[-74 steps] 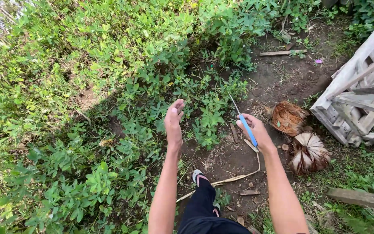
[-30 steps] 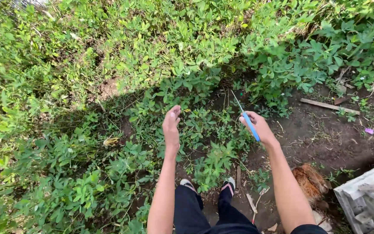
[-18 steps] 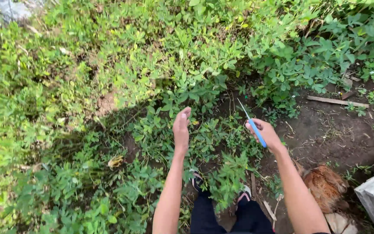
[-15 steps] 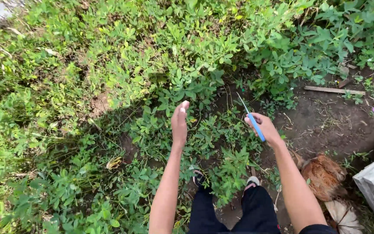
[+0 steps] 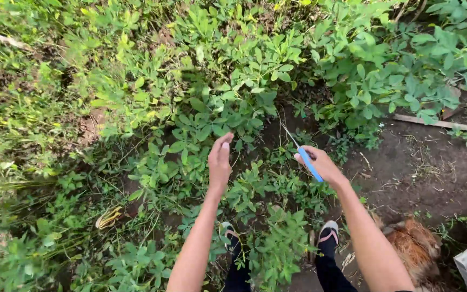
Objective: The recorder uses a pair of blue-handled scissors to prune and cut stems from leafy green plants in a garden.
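The right hand (image 5: 320, 164) is closed around a thin blue-handled knife (image 5: 309, 163), blade tip raised over the low green leafy plants (image 5: 228, 116). The left hand (image 5: 219, 160) hovers above them, fingers straight, loosely together and empty. No plant looks cut or pulled; a brown coconut husk (image 5: 414, 251) lies on the bare soil (image 5: 428, 173) at the lower right.

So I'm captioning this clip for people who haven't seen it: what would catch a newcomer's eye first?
The bright blue-handled knife, held in the right hand at centre right with its thin blade pointing up at the leaves. Beside it the left hand hangs open and empty over the low green plants, which fill most of the view. At lower right a brown coconut husk lies on bare dark soil.
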